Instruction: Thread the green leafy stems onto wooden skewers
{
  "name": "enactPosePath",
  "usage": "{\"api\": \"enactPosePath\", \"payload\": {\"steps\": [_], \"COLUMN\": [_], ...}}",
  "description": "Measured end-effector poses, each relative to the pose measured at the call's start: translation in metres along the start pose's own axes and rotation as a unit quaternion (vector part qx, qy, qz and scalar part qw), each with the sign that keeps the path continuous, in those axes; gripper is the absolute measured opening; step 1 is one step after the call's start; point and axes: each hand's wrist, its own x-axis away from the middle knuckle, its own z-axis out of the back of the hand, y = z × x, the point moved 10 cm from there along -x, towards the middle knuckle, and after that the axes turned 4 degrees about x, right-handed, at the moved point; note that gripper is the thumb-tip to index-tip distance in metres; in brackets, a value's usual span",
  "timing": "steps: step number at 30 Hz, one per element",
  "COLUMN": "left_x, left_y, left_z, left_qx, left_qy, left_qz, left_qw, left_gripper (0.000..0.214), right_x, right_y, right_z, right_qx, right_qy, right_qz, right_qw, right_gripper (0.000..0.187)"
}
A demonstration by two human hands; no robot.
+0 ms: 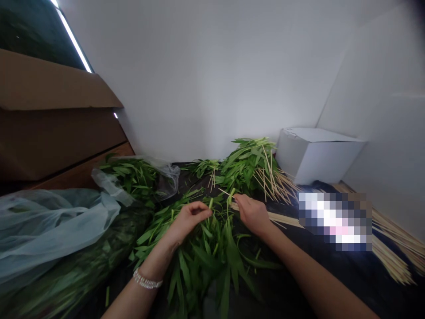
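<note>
Between the thumb and fingers of my left hand (192, 216) is the cut end of a leafy green stem (210, 203). My right hand (251, 213) is closed around a thin wooden skewer (224, 192) that points left. A second green stem (229, 199) hangs at this skewer, just left of my right fingers; whether it is pierced I cannot tell. Below both hands spreads a loose heap of long-leaved greens (199, 257). A bundle of bare skewers (287, 220) lies to the right, partly behind my right hand.
Skewered greens (249, 161) are piled against the wall beside a white box (318, 155). More skewers (392, 261) lie at right, near a pixelated patch. Clear plastic bags (66, 221) of greens fill the left, below a cardboard box (56, 133).
</note>
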Motion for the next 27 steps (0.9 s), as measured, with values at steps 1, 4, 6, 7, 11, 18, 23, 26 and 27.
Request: {"api": "enactPosePath", "payload": {"steps": [1, 4, 6, 7, 11, 18, 23, 26, 27], "left_x": [0.0, 0.0, -0.002, -0.002, -0.003, -0.002, -0.002, -0.002, -0.002], "left_y": [0.004, 0.006, 0.001, -0.003, -0.016, -0.023, -0.022, -0.023, -0.023], "left_z": [0.006, 0.015, 0.015, 0.016, 0.014, 0.004, 0.004, 0.004, 0.005], "left_qx": [0.044, 0.157, 0.205, 0.219, 0.241, 0.263, 0.259, 0.258, 0.258], "left_qy": [0.028, 0.065, 0.066, 0.069, 0.08, 0.064, 0.068, 0.075, 0.079], "left_qz": [-0.009, -0.017, 0.001, 0.012, 0.044, 0.075, 0.071, 0.07, 0.07], "left_qw": [0.999, 0.985, 0.977, 0.973, 0.966, 0.96, 0.961, 0.961, 0.96], "left_gripper": [0.023, 0.027, 0.029, 0.031, 0.033, 0.036, 0.034, 0.034, 0.035], "right_x": [0.0, 0.0, -0.001, -0.001, -0.002, 0.0, 0.001, 0.001, 0.001], "right_y": [0.0, 0.0, -0.002, -0.003, -0.015, -0.033, -0.034, -0.034, -0.034], "right_z": [0.0, 0.001, 0.004, 0.005, 0.011, 0.008, 0.005, 0.004, 0.004], "right_qx": [0.0, -0.002, -0.004, -0.005, -0.011, -0.014, -0.016, -0.013, -0.013], "right_qy": [0.001, 0.005, 0.011, 0.014, 0.021, -0.006, -0.023, -0.024, -0.023], "right_qz": [0.001, 0.0, 0.001, 0.004, 0.038, 0.083, 0.086, 0.083, 0.083], "right_qw": [1.0, 1.0, 1.0, 1.0, 0.999, 0.996, 0.996, 0.996, 0.996], "right_gripper": [0.025, 0.026, 0.027, 0.027, 0.028, 0.031, 0.033, 0.033, 0.033]}}
